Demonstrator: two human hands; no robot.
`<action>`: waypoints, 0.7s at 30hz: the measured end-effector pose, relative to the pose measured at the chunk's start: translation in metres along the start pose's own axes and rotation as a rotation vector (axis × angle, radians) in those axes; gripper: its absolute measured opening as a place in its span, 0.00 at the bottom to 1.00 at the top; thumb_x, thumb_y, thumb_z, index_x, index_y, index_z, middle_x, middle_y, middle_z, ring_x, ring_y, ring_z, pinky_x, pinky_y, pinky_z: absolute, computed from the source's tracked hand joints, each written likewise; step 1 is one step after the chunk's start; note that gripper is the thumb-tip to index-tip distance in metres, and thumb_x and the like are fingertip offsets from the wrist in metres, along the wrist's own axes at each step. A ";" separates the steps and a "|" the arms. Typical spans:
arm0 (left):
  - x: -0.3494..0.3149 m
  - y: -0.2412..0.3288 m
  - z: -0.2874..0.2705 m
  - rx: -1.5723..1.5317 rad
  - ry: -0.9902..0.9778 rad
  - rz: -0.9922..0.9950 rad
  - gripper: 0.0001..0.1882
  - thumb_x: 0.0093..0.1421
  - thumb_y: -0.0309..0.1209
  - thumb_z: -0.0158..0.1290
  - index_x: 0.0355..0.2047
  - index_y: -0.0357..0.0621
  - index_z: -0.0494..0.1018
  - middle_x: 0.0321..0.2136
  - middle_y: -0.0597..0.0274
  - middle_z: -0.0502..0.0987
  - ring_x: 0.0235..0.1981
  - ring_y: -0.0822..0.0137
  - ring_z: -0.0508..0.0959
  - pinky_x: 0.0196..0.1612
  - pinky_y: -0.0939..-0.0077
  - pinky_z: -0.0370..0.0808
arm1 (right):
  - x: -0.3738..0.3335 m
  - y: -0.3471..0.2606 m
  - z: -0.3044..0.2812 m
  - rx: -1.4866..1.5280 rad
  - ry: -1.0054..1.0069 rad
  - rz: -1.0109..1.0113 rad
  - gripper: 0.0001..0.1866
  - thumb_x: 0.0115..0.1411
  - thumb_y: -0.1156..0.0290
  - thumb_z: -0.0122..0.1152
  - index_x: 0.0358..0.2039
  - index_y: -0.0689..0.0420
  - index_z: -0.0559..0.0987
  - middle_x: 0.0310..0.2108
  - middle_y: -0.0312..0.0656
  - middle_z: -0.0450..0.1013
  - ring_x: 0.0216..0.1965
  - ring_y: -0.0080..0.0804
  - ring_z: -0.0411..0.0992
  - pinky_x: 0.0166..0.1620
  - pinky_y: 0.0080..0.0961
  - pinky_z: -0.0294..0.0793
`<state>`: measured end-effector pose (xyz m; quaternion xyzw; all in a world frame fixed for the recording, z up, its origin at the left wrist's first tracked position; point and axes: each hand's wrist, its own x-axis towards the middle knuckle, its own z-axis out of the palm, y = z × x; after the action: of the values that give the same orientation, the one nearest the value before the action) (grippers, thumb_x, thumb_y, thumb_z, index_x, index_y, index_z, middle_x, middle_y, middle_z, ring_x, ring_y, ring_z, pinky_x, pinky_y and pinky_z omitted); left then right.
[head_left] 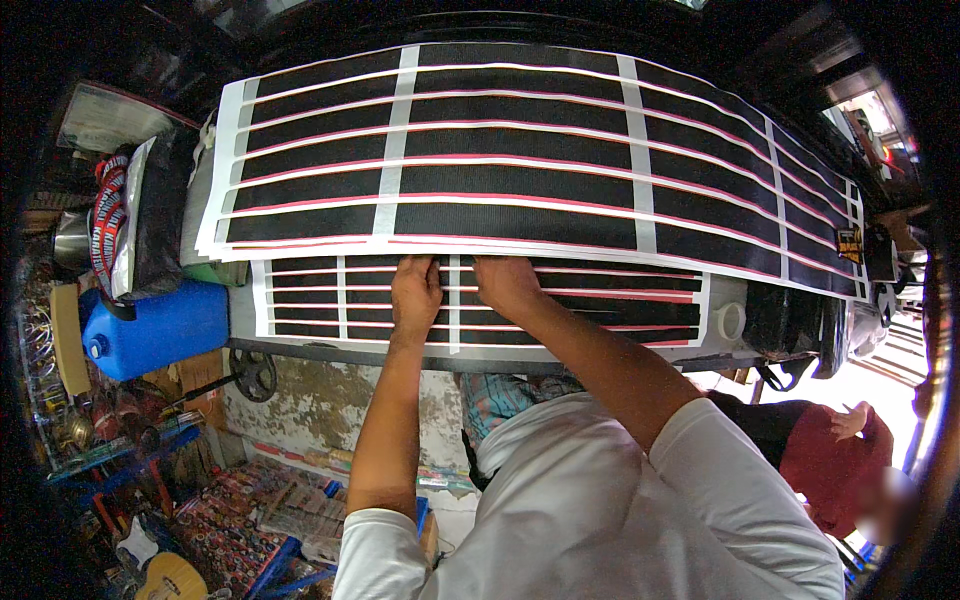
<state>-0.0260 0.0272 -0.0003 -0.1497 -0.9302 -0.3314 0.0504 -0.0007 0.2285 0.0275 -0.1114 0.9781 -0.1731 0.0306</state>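
Note:
A long stack of white sheets point(512, 165), printed with black bands and thin red lines and crossed by pale grey strips, lies across the far part of the table. Under its near edge shows a smaller sheet of the same pattern point(560, 307). Side by side, my left hand point(416, 292) and my right hand point(508, 287) rest over the smaller sheet. Their fingertips go out of sight at the upper stack's near edge, so their grip is hidden. Between them runs one pale strip of the smaller sheet.
A roll of tape point(730, 320) lies at the table's right end, near black plastic point(780, 315). To the left are a blue jerrycan point(160, 328) and a package with a red lettered band point(108, 215). A handwheel point(254, 374) sits below the table edge. Another person in maroon point(825, 455) is at right.

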 end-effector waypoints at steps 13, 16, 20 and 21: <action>0.001 0.001 0.004 -0.052 0.007 -0.053 0.13 0.66 0.23 0.60 0.50 0.39 0.83 0.46 0.36 0.81 0.48 0.33 0.81 0.51 0.46 0.80 | 0.011 -0.012 0.028 -0.046 0.214 0.110 0.19 0.59 0.65 0.73 0.48 0.61 0.86 0.49 0.56 0.79 0.53 0.58 0.80 0.58 0.56 0.77; 0.000 0.002 0.006 -0.068 0.004 -0.109 0.15 0.66 0.22 0.59 0.53 0.39 0.83 0.52 0.36 0.80 0.52 0.34 0.81 0.56 0.46 0.80 | 0.013 -0.012 0.032 -0.042 0.138 0.169 0.18 0.61 0.64 0.73 0.49 0.59 0.86 0.49 0.54 0.79 0.54 0.57 0.79 0.58 0.61 0.75; 0.001 0.013 0.009 -0.068 0.104 -0.095 0.14 0.66 0.21 0.59 0.51 0.39 0.84 0.51 0.36 0.80 0.51 0.34 0.81 0.55 0.47 0.80 | 0.012 -0.009 0.035 -0.009 0.129 0.160 0.19 0.62 0.66 0.73 0.51 0.59 0.85 0.50 0.55 0.79 0.56 0.57 0.78 0.57 0.67 0.73; 0.000 0.015 0.009 -0.077 0.126 -0.086 0.14 0.66 0.21 0.59 0.51 0.38 0.84 0.51 0.36 0.80 0.51 0.34 0.81 0.55 0.46 0.80 | 0.012 -0.009 0.036 0.007 0.130 0.156 0.19 0.62 0.66 0.73 0.52 0.59 0.85 0.50 0.55 0.79 0.56 0.57 0.78 0.57 0.68 0.73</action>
<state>-0.0215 0.0440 0.0015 -0.0903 -0.9173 -0.3775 0.0888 -0.0066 0.2058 -0.0031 -0.0233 0.9832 -0.1803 -0.0192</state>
